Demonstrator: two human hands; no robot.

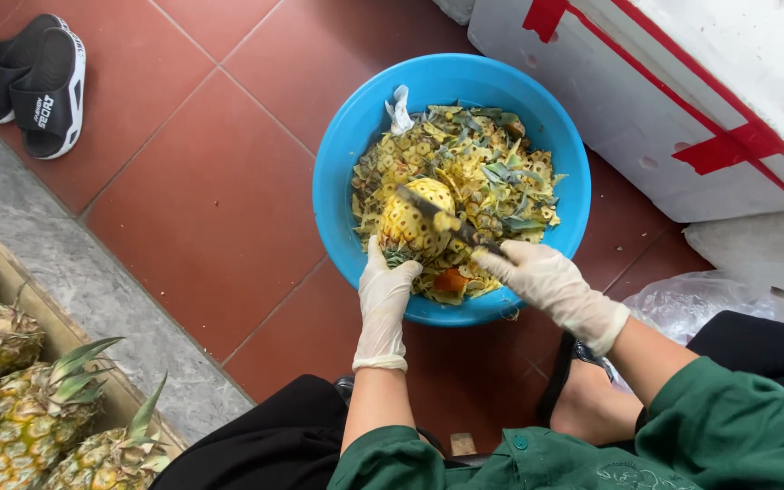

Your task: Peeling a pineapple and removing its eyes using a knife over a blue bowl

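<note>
The person sits over a blue basin [338, 181] on a red tile floor [210, 200]. The left hand [383, 290], in a pale glove, has its fingers wrapped shut around the base of a half-peeled pineapple [415, 218]. The fruit lies directly ahead of that hand, toward 12 o'clock, with its long axis running from the palm at 6 o'clock up and slightly right toward 1 o'clock, tilted over the basin's middle.

The right hand [546, 281], also gloved, is clamped on the handle of a knife [451, 222]. The blade reaches out from the fingers toward 10 o'clock and lies across the pineapple's upper flank, touching it. Blade and fruit axis cross at an angle. The left hand is the nearer to the fruit, since it holds it; the right meets it only through the blade.

Beneath the fruit the basin holds a heap of peel [492, 172], yellow and green, with a scrap of white at 12 o'clock.

At 2 o'clock from the basin stands a white foam box [664, 118], bound with crossing bands of red tape. A clear plastic bag [691, 299] lies at 4 o'clock. Black sandals [38, 82] sit at 10 o'clock, well apart. Whole pineapples [29, 399] fill a crate at 8 o'clock, beyond a grey stone kerb [74, 272].
</note>
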